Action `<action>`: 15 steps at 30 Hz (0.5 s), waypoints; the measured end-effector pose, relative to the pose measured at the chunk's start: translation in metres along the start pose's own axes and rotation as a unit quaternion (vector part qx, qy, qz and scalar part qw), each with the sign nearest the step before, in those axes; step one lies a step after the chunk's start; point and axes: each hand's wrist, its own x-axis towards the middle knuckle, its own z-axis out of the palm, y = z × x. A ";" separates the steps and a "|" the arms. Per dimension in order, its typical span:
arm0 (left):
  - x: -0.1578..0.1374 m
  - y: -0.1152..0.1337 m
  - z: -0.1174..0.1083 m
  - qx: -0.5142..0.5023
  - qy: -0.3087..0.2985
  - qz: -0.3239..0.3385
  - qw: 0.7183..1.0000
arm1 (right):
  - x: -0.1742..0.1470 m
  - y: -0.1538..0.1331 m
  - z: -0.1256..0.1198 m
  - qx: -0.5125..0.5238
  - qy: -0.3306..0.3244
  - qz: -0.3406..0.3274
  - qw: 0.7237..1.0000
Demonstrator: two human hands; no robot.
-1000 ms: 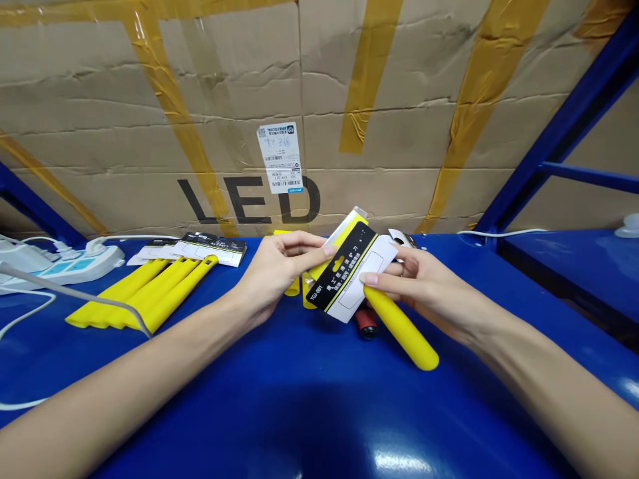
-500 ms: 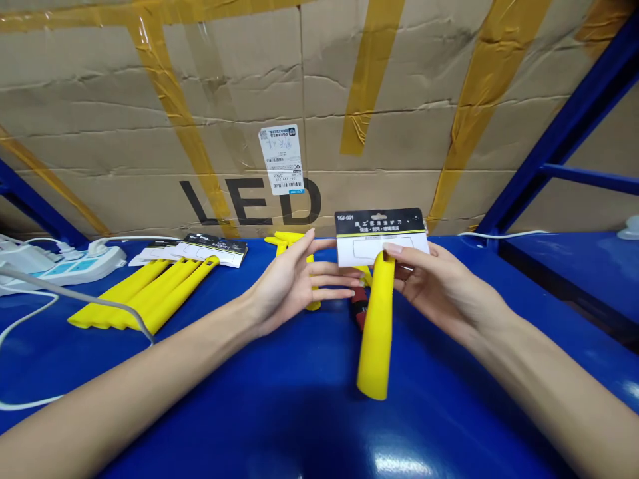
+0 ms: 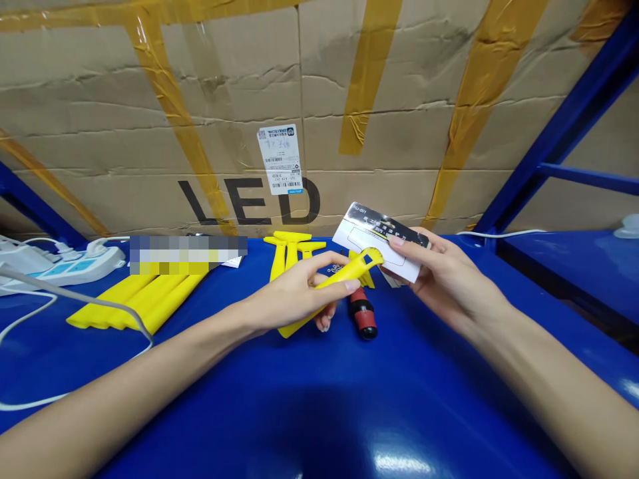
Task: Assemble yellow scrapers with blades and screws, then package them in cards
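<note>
From my position in the room, the largest item is a cardboard carton (image 3: 327,86), marked "LED" and strapped with amber tape; it forms the rear wall. In front of it extends a glossy blue table (image 3: 239,412), with a blue post (image 3: 559,130) at the right. Both of the person's hands are above the table. The left hand (image 3: 299,289) is closed, thumb against curled fingers, around a yellow handle (image 3: 349,269) inclined up to the right. The right hand (image 3: 444,273) pinches the right end of a printed card (image 3: 367,229), thumb in front and fingers behind. The slotted end of the handle overlaps the card face; I cannot tell whether the two are joined. At far left, a row of yellow grips (image 3: 134,296) lies beside a white power strip (image 3: 64,269). T-shaped yellow pieces (image 3: 294,241) lie beyond the left hand. A shipping label (image 3: 282,159) is on the carton. A red-and-black tool grip (image 3: 362,313) lies between the hands.
</note>
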 end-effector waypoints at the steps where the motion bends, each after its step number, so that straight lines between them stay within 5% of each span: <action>1: 0.000 0.000 -0.002 0.014 0.002 0.005 1.000 | 0.000 0.000 0.000 -0.004 0.003 0.005 1.000; 8: -0.005 0.004 -0.010 0.175 0.050 0.048 0.982 | 0.000 0.000 -0.001 -0.015 -0.025 0.011 0.999; 15: -0.013 0.007 -0.021 0.227 0.052 0.066 0.970 | 0.009 0.002 -0.003 -0.049 -0.051 0.022 0.997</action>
